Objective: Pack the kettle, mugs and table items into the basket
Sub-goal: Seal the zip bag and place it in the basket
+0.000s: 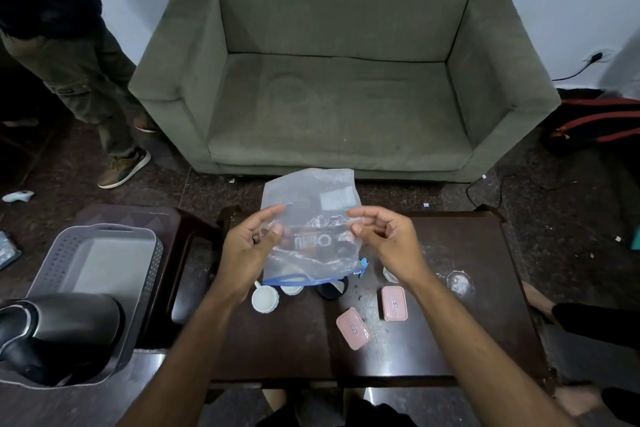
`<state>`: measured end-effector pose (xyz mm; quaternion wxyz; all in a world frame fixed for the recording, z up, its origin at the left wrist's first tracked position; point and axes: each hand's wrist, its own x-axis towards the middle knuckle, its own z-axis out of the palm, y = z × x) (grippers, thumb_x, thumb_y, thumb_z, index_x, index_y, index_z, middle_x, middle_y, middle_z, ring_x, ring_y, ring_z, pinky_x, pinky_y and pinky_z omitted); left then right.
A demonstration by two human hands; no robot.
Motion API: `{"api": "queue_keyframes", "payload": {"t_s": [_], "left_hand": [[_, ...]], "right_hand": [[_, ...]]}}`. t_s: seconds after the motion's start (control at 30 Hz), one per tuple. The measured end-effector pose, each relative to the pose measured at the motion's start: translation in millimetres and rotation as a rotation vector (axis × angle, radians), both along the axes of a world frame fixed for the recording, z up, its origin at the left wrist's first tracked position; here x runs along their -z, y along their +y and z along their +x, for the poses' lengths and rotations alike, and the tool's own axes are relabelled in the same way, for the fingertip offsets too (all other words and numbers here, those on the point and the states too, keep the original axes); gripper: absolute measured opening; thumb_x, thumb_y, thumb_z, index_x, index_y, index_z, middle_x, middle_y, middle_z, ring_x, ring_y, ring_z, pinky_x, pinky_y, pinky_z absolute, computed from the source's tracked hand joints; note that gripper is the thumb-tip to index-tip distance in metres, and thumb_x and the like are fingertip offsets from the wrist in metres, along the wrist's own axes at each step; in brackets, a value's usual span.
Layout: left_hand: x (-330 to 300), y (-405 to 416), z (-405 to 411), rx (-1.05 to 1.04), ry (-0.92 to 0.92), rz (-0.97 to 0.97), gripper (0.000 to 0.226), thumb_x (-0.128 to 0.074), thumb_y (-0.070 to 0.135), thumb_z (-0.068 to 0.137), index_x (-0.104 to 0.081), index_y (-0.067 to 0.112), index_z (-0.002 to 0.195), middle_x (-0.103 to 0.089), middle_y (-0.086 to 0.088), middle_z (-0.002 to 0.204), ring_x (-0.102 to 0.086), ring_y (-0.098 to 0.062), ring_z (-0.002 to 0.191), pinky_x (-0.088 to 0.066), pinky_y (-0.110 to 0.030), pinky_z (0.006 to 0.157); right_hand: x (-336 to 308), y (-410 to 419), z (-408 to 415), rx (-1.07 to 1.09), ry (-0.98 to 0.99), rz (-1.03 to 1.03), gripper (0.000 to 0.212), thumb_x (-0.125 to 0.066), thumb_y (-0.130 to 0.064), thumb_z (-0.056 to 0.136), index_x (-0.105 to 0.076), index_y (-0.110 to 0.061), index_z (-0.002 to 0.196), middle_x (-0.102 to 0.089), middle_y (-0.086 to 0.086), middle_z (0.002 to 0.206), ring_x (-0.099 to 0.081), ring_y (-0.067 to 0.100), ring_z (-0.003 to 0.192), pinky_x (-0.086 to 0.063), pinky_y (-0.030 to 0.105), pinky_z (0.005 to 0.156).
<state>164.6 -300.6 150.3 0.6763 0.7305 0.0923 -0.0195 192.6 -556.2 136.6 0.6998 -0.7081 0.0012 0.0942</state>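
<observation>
Two hands up in front of me, but biggest first: the green sofa fills the far side, nothing on its seat. Below it the dark wooden surface runs under my arms. Off to my left on a low side stand sits the grey basket, and I can see the dark kettle lying on its side in the near end of it, the far end showing bare floor. Centre stage, the clear zip bag is held up over the surface, blue zip edge hanging downward, mirrored lettering showing through the plastic. My left hand has its grip pinched on the bag's left edge, thumb pressed against the plastic; my right hand pinches the right edge between thumb and fingertips. Down on the surface, two pink lidded boxes lie near each other but apart, right of centre. A white mug stands just below the bag, a second pale one partly hidden behind the zip edge, and a dark round item beside them I can't identify. A small glass dish sits far right.
</observation>
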Motion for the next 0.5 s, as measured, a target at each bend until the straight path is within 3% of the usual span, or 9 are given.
{"api": "queue_keyframes", "payload": {"t_s": [0.07, 0.13, 0.23, 0.27, 0.37, 0.5], "left_hand": [[1, 5, -1, 0.069, 0.024, 0.067, 0.043, -0.073, 0.005, 0.091, -0.069, 0.025, 0.128, -0.075, 0.006, 0.112, -0.069, -0.001, 0.093, -0.053, -0.014, 0.084], [3, 9, -2, 0.125, 0.054, 0.112, 0.051, -0.078, 0.001, 0.085, -0.068, 0.022, 0.13, -0.072, 0.002, 0.125, -0.071, -0.014, 0.108, -0.056, -0.031, 0.097], [4, 12, -4, 0.118, -0.009, 0.294, 0.041, -0.081, 0.003, 0.081, -0.075, 0.022, 0.118, -0.072, 0.005, 0.118, -0.069, -0.017, 0.108, -0.057, -0.045, 0.094], [5, 12, -4, 0.102, -0.044, 0.342, 0.035, -0.081, 0.005, 0.081, -0.077, 0.024, 0.11, -0.071, 0.006, 0.11, -0.069, -0.012, 0.1, -0.058, -0.042, 0.087], [10, 12, -6, 0.073, -0.119, 0.449, 0.028, -0.081, 0.008, 0.082, -0.078, 0.034, 0.092, -0.06, 0.01, 0.092, -0.06, -0.005, 0.082, -0.047, -0.023, 0.07], [14, 15, -9, 0.065, -0.093, 0.406, 0.017, -0.081, 0.015, 0.082, -0.076, 0.03, 0.091, -0.052, 0.003, 0.112, -0.058, -0.009, 0.105, -0.047, -0.016, 0.082]], "right_hand": [[1, -2, 0, -0.011, 0.007, -0.018, 0.047, -0.078, 0.005, 0.083, -0.075, -0.03, 0.114, -0.076, -0.003, 0.091, -0.064, 0.013, 0.083, -0.055, 0.027, 0.082], [3, -3, 1, -0.013, 0.019, -0.032, 0.058, -0.081, 0.009, 0.077, -0.074, -0.032, 0.118, -0.071, 0.001, 0.089, -0.064, 0.01, 0.08, -0.056, 0.021, 0.081], [5, -4, 1, 0.001, -0.01, -0.072, 0.054, -0.086, 0.007, 0.072, -0.079, -0.037, 0.104, -0.069, -0.007, 0.081, -0.06, 0.003, 0.067, -0.055, 0.015, 0.072], [5, -4, 1, 0.015, -0.035, -0.089, 0.05, -0.087, 0.005, 0.071, -0.081, -0.036, 0.098, -0.066, -0.006, 0.078, -0.058, 0.003, 0.063, -0.054, 0.015, 0.067], [1, -2, -1, 0.053, -0.124, -0.167, 0.034, -0.089, 0.001, 0.071, -0.082, -0.03, 0.083, -0.06, 0.018, 0.085, -0.057, 0.01, 0.066, -0.053, 0.022, 0.064], [-2, -2, -4, 0.015, -0.109, -0.156, 0.021, -0.086, 0.002, 0.074, -0.078, -0.015, 0.081, -0.059, 0.007, 0.104, -0.06, 0.006, 0.081, -0.051, 0.016, 0.071]]}}
